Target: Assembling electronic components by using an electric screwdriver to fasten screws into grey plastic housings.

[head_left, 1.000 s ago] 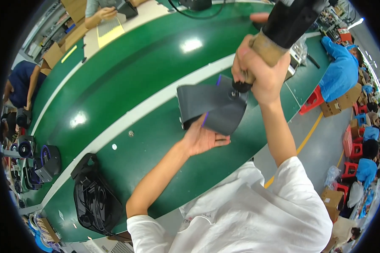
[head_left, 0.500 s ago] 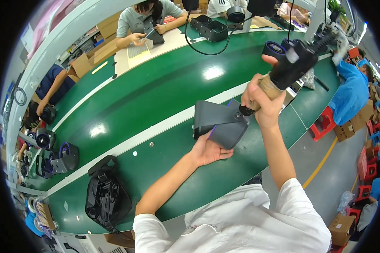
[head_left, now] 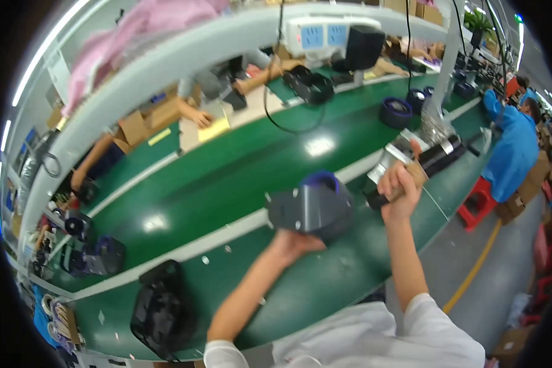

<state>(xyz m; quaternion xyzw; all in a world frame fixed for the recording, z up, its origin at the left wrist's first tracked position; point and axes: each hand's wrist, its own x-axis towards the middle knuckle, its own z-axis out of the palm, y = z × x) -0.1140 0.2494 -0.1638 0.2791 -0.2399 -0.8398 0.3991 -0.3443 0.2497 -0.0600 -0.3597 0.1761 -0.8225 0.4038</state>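
A dark grey plastic housing [head_left: 294,211] with a purple-blue ring rests in my left hand [head_left: 291,246], whose fingers are under it and around its near side. It is held above the green table and is slightly blurred. My right hand [head_left: 400,191] is wrapped round the tan grip of a black power screwdriver [head_left: 443,156]. The tool's narrow end points left, apart from the housing, beside a silver metal fixture [head_left: 383,164]. A black mesh-sided casing [head_left: 161,310] stands on the table left of my left forearm.
A white strip divides the green table [head_left: 227,285]. Purple-ringed round parts [head_left: 396,112] stand at the far right, more grey housings [head_left: 107,254] at the left. A grey frame beam [head_left: 184,52] with a socket strip [head_left: 325,35] crosses overhead. Co-workers' hands [head_left: 197,116] show across the table.
The screwdriver has come away from the housing and swung lower to the right. My left hand has turned the housing, so its ring shows on top. The head view has shifted.
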